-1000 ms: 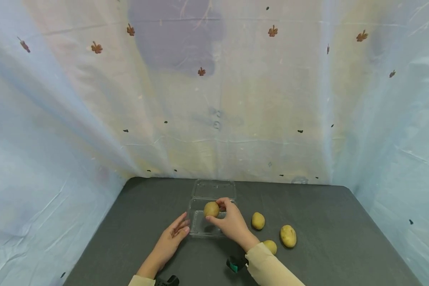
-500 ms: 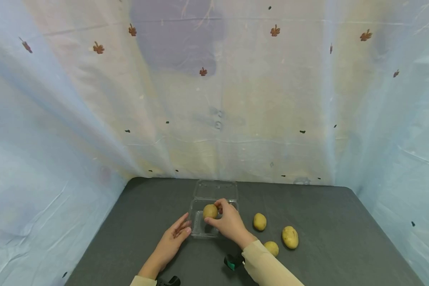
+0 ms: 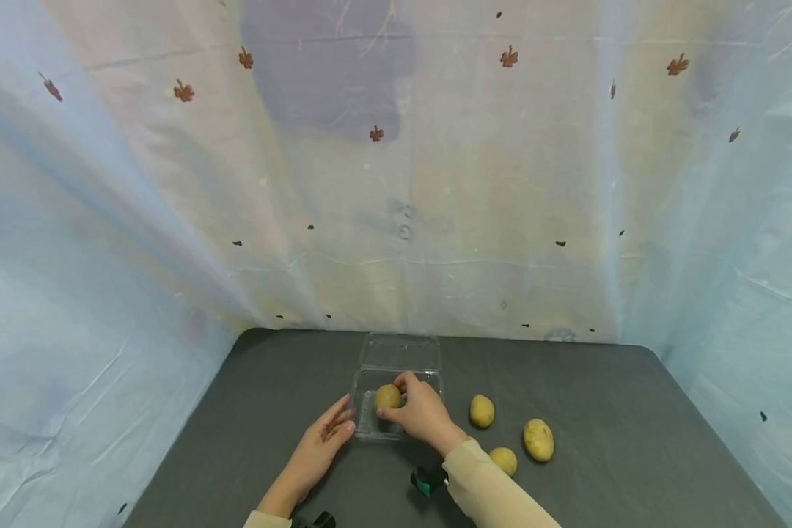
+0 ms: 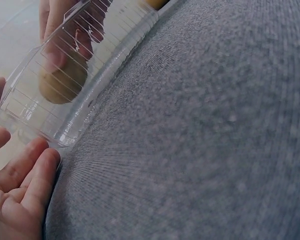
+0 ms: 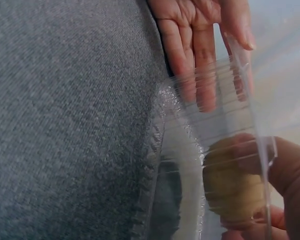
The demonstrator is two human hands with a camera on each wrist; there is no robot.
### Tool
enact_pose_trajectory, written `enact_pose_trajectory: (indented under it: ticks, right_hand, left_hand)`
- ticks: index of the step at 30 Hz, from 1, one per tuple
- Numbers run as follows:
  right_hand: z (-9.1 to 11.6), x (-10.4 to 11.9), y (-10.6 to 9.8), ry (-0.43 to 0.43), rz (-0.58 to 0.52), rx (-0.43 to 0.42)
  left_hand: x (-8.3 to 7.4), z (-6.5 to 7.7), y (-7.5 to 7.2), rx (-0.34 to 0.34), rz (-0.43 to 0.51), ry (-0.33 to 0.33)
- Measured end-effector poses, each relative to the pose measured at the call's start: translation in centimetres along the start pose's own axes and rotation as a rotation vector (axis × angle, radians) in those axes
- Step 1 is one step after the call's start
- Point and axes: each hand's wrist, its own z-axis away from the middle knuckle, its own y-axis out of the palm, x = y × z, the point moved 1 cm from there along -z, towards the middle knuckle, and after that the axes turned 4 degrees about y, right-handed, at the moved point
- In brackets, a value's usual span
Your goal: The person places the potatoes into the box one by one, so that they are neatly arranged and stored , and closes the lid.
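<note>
Inside a clear, ribbed plastic clamshell box point(image 3: 367, 419), the right hand point(image 3: 425, 412) pinches a round yellow-brown potato point(image 3: 387, 397) between thumb and fingers; the left hand point(image 3: 317, 449) lies alongside, fingers extended, gripping nothing. Only the head view shows all three loose yellow potatoes point(image 3: 482, 411).

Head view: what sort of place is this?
Probably a makeshift, curtained work booth: leaf-patterned sheeting hangs on three sides of a dark grey tabletop, which holds an open clear plastic container and loose potatoes.

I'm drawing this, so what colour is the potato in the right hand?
The potato is yellowish brown, seen best in the head view.
</note>
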Motion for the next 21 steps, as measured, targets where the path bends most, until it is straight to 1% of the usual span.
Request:
enact_pose_trajectory:
  ticks: [6,12,17,21]
  right_hand:
    - [-0.40,-0.13,0.27,0.025,0.080,0.010]
    - [-0.60,-0.17,0.70,0.025,0.143,-0.002]
    - [-0.61,0.14,0.70,0.023,0.163,0.001]
    - [-0.35,0.64,0.32,0.019,0.169,0.007]
  left_hand:
    - [0.11,-0.08,0.00,-0.004,-0.021,-0.007]
    - [0.14,0.00,0.02,-0.002,0.006,0.003]
    - [0.22,-0.06,-0.07,0.001,0.018,-0.002]
    - [0.18,-0.09,-0.11,0.007,0.025,-0.001]
